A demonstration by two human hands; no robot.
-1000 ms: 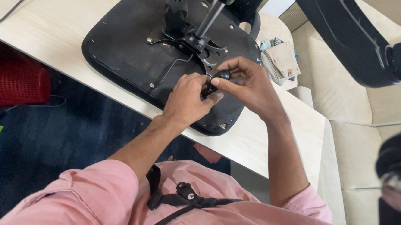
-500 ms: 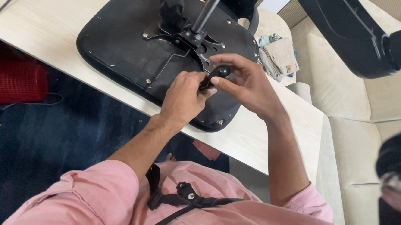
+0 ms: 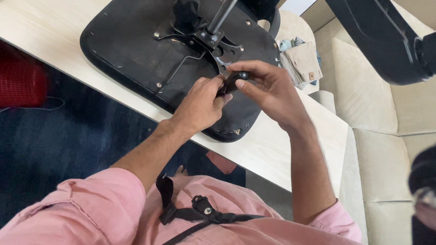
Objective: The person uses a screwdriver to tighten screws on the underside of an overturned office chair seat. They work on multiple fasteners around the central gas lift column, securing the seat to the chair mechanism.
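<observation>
While both hands (image 3: 236,93) pinch black knob (image 3: 236,79), tan tagged pouch (image 3: 302,62) lies beside seat (image 3: 127,37).

The person wears a pink shirt (image 3: 83,221) that fills the bottom of the frame. Both sleeves are rolled or pushed up: the left sleeve (image 3: 96,195) bunches into folds at lower left, the right sleeve (image 3: 340,218) ends in a cuff at lower right. Forearms and the left hand (image 3: 199,106) and right hand (image 3: 271,89) are bare, no rings or watch visible. A black strap (image 3: 183,215) with a plastic buckle (image 3: 203,205) crosses the chest at bottom centre.
</observation>
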